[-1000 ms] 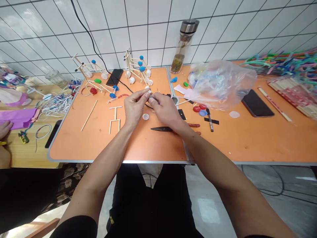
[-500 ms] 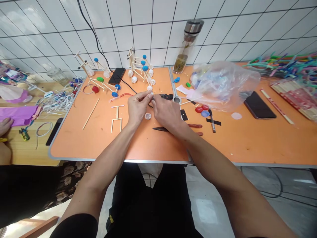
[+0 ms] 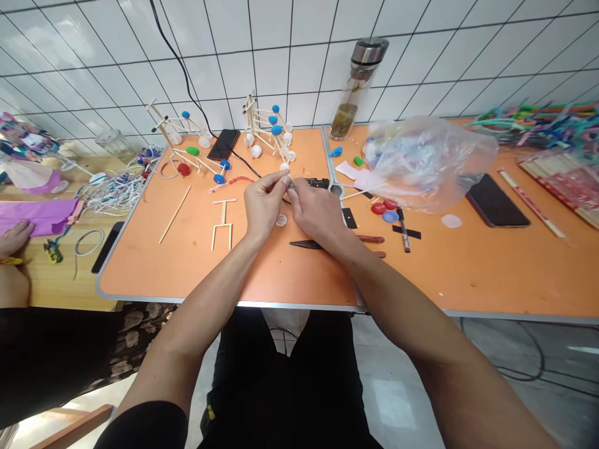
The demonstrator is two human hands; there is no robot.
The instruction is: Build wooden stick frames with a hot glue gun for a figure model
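My left hand (image 3: 262,206) and my right hand (image 3: 314,212) meet over the middle of the orange table (image 3: 196,262), fingertips pinched together on a small white piece (image 3: 287,181) that I cannot name. A white bottle cap (image 3: 281,220) lies on the table just below the hands. Black scissors with red handles (image 3: 337,244) lie under my right wrist. A small frame of wooden sticks (image 3: 222,224) lies left of my left hand.
Stick-and-cap models (image 3: 266,131) stand at the back, beside a black phone (image 3: 223,144) with a cable. A clear bag (image 3: 428,162), loose caps (image 3: 384,211), a marker (image 3: 403,227), a glass bottle (image 3: 358,87) and another phone (image 3: 496,199) sit to the right. Another person's hand (image 3: 14,240) rests far left.
Both hands stay pinched together on the small piece. The camera has shifted slightly, so the scene sits a little further right and lower.
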